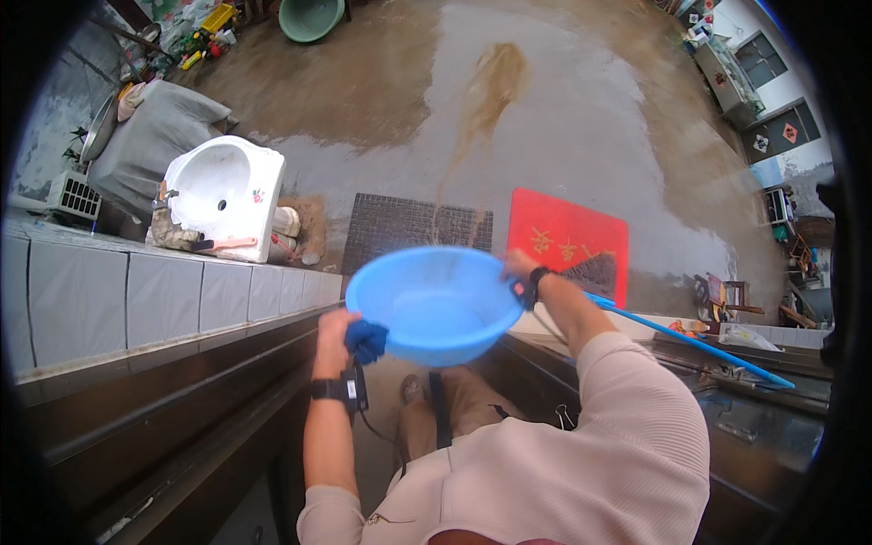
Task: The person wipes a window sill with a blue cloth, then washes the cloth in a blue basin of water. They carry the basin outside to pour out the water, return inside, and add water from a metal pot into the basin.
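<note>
A light blue plastic basin [429, 310] is held out in front of me, its inside tilted up into view. My left hand [335, 340] grips its near left rim and also has a bunched dark blue cloth [366, 340] in it. On the far right rim, my right hand [521, 268] is closed. Brown water [494, 88] trails away from the basin's far side over the wet concrete ground [572, 116]. Whether all of it is on the ground or some is in the air, I cannot tell.
A white ceramic washbasin [225, 170] with a tap stands left, beyond a tiled wall [163, 300]. Past the doorway lie a dark mat [381, 228] and a red mat [569, 221]. A blue pole [688, 338] slants at right. One green tub [310, 20] sits far off.
</note>
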Demonstrator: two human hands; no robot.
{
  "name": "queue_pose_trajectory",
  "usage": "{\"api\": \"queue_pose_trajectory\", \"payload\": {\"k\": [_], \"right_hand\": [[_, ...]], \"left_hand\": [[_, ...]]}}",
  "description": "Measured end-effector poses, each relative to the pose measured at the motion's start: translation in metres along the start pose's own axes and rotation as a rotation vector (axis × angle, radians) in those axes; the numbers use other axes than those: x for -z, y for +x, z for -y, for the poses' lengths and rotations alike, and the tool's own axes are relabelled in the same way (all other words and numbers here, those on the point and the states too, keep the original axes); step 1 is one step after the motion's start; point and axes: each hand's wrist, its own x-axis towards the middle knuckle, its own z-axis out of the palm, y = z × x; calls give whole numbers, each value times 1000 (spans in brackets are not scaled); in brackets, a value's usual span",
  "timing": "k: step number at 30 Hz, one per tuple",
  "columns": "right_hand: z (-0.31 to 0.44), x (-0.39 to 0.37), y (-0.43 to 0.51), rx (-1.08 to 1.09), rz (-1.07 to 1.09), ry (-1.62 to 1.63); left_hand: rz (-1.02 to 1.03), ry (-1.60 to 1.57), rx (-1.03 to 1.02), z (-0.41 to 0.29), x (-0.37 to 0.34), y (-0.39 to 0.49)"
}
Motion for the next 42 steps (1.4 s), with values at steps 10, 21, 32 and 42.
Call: {"api": "queue_pose_trajectory", "payload": {"k": [10,21,32,42], "right_hand": [[-54,-103,-10,-353,89,52],[56,45,-69,39,-805,125],[-8,-128,-146,-252,-869,-273],[-180,-200,-273,234,-572,-216]], "left_hand": [[-144,207,-4,99,89,-73],[-68,80,159,178,144,-143],[-31,301,-413,254,184,-183],[-226,442,-451,394,214,-296]]}}
